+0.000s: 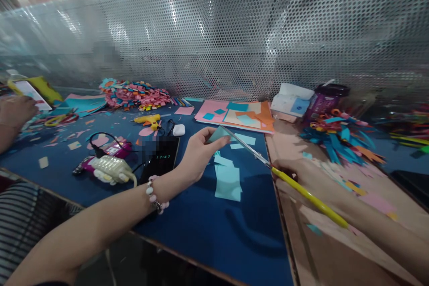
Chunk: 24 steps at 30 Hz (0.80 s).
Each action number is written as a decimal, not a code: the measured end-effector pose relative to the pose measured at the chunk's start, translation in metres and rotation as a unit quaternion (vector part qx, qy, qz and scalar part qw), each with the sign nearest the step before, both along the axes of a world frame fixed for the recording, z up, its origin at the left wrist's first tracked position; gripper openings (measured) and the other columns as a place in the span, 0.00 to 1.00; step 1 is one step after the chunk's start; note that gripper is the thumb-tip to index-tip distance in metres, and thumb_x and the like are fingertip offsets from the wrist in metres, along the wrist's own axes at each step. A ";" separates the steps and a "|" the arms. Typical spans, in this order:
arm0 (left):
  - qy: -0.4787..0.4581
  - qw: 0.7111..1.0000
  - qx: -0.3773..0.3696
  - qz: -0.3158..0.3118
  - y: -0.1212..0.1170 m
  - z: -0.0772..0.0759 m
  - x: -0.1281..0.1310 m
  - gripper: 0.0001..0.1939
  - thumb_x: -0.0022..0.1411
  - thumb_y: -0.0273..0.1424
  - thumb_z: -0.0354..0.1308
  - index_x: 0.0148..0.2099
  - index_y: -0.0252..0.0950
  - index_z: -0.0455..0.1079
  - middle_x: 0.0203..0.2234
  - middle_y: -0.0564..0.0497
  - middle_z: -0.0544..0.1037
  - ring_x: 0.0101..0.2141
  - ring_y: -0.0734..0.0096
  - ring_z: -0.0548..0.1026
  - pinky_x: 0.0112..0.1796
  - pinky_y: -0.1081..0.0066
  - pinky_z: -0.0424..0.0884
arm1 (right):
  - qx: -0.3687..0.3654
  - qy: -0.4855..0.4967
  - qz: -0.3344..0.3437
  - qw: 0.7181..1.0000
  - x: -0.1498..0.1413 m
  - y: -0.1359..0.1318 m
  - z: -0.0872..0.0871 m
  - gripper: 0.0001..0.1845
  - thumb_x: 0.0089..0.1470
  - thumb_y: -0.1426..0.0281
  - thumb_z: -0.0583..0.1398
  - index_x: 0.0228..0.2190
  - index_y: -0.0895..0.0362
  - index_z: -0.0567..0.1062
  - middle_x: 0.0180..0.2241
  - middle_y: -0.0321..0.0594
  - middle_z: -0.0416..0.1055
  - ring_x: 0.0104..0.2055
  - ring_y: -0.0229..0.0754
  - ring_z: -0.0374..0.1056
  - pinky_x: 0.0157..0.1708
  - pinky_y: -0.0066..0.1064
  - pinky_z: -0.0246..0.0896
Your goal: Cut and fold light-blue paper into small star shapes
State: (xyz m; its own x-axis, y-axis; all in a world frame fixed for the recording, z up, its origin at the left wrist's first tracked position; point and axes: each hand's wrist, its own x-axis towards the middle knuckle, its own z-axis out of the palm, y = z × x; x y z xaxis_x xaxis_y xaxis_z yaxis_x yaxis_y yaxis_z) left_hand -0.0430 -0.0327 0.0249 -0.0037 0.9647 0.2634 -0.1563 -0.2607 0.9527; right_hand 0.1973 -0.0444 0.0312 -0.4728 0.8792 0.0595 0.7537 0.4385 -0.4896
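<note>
My left hand [201, 149] pinches a small teal paper piece [217, 134] above the blue table. Yellow-handled scissors [310, 196] are gripped in my right hand [301, 178], their blades reaching left to the edge of that paper. Whether the blades are cutting into it I cannot tell. Under my hands lie light-blue paper pieces [228, 183], several of them overlapping. A beaded bracelet is round my left wrist.
Behind stands a perforated metal screen [187, 31]. A yellow glue gun [147, 120], a phone [164, 156] and a power strip [110, 161] lie to the left. Colored paper sheets [211, 105] are at the back; fringed paper strips [338, 138] lie right. Another person's hand [16, 111] is far left.
</note>
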 end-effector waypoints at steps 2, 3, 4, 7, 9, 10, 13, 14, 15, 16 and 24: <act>0.006 1.000 -0.004 -0.002 0.000 0.000 -0.001 0.12 0.50 0.35 0.64 0.34 0.33 0.68 0.29 0.53 0.70 0.29 0.79 0.66 0.30 0.76 0.62 | 0.003 -0.002 0.004 1.000 0.000 0.000 -0.001 0.08 0.47 0.67 0.53 0.23 0.56 0.70 0.19 0.34 0.68 0.22 0.36 0.61 0.20 0.26 0.50; 0.010 1.000 -0.007 -0.001 0.000 0.000 -0.001 0.12 0.50 0.35 0.64 0.34 0.33 0.68 0.28 0.53 0.70 0.28 0.79 0.66 0.29 0.76 0.62 | 0.011 -0.003 -0.001 1.000 0.000 0.000 -0.002 0.09 0.47 0.67 0.53 0.23 0.56 0.71 0.19 0.35 0.68 0.22 0.36 0.61 0.20 0.27 0.49; 0.014 1.000 -0.010 0.001 0.000 0.001 -0.001 0.12 0.50 0.35 0.64 0.34 0.34 0.68 0.28 0.53 0.70 0.28 0.80 0.66 0.29 0.77 0.62 | 0.023 -0.006 -0.010 1.000 -0.001 -0.001 -0.002 0.09 0.47 0.67 0.54 0.23 0.56 0.71 0.19 0.35 0.68 0.22 0.37 0.61 0.20 0.27 0.49; 0.019 1.000 -0.019 0.001 0.001 0.001 -0.001 0.12 0.50 0.35 0.64 0.33 0.34 0.68 0.27 0.53 0.71 0.27 0.80 0.67 0.30 0.77 0.63 | 0.045 -0.020 -0.032 0.998 -0.003 -0.002 -0.002 0.09 0.47 0.66 0.54 0.23 0.56 0.71 0.19 0.35 0.68 0.22 0.37 0.60 0.20 0.27 0.47; 0.010 1.000 -0.026 -0.006 0.002 0.001 0.000 0.12 0.50 0.35 0.64 0.32 0.33 0.67 0.27 0.53 0.71 0.30 0.78 0.70 0.33 0.75 0.66 | 0.052 -0.031 -0.044 0.997 -0.006 -0.003 0.000 0.10 0.47 0.65 0.53 0.23 0.56 0.70 0.19 0.35 0.67 0.22 0.37 0.60 0.20 0.27 0.47; 0.002 0.999 -0.030 -0.011 0.003 0.001 0.000 0.12 0.50 0.35 0.64 0.32 0.33 0.67 0.27 0.53 0.71 0.31 0.77 0.72 0.35 0.74 0.67 | 0.059 -0.038 -0.055 0.996 -0.007 -0.003 0.002 0.10 0.48 0.64 0.53 0.23 0.56 0.69 0.19 0.35 0.67 0.22 0.37 0.60 0.20 0.27 0.47; -0.024 0.999 -0.042 -0.016 0.006 0.000 -0.001 0.12 0.51 0.35 0.63 0.32 0.34 0.66 0.29 0.52 0.72 0.36 0.71 0.75 0.38 0.71 0.69 | 0.097 -0.058 -0.101 0.988 -0.007 -0.001 0.005 0.12 0.50 0.62 0.52 0.21 0.55 0.64 0.18 0.36 0.65 0.21 0.38 0.59 0.21 0.28 0.46; -0.028 0.999 -0.045 -0.011 0.007 0.000 -0.002 0.12 0.51 0.35 0.63 0.33 0.34 0.66 0.30 0.51 0.72 0.36 0.70 0.75 0.36 0.71 0.69 | 0.108 -0.068 -0.117 0.985 -0.007 0.001 0.005 0.12 0.50 0.61 0.52 0.21 0.55 0.63 0.19 0.37 0.66 0.21 0.38 0.59 0.21 0.28 0.46; -0.031 0.998 -0.048 -0.005 0.008 0.000 -0.002 0.12 0.51 0.35 0.62 0.33 0.34 0.66 0.30 0.51 0.72 0.36 0.70 0.75 0.34 0.72 0.69 | 0.115 -0.080 -0.131 0.981 -0.006 0.003 0.004 0.13 0.50 0.60 0.52 0.21 0.55 0.62 0.20 0.38 0.66 0.21 0.39 0.59 0.21 0.28 0.46; -0.034 0.998 -0.050 0.000 0.009 0.000 -0.003 0.12 0.52 0.36 0.61 0.33 0.34 0.65 0.30 0.51 0.73 0.36 0.70 0.75 0.32 0.73 0.68 | 0.118 -0.094 -0.144 0.978 -0.004 0.005 0.002 0.13 0.50 0.59 0.51 0.22 0.55 0.62 0.20 0.39 0.66 0.21 0.39 0.60 0.21 0.29 0.46; -0.044 0.998 -0.050 0.011 0.009 0.001 -0.005 0.11 0.54 0.37 0.58 0.32 0.35 0.65 0.29 0.49 0.75 0.29 0.74 0.72 0.26 0.75 0.62 | 0.186 -0.140 -0.171 0.957 0.009 0.020 -0.028 0.20 0.50 0.54 0.52 0.34 0.59 0.65 0.33 0.53 0.69 0.39 0.55 0.66 0.27 0.33 0.53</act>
State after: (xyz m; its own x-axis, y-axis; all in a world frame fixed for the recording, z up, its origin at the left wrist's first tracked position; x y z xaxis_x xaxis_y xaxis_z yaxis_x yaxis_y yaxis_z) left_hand -0.0478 -0.0234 0.0254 -0.0442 0.9854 0.1642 -0.2354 -0.1700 0.9569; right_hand 0.2067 -0.0247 0.0029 -0.2044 0.9280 0.3114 0.9633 0.2473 -0.1045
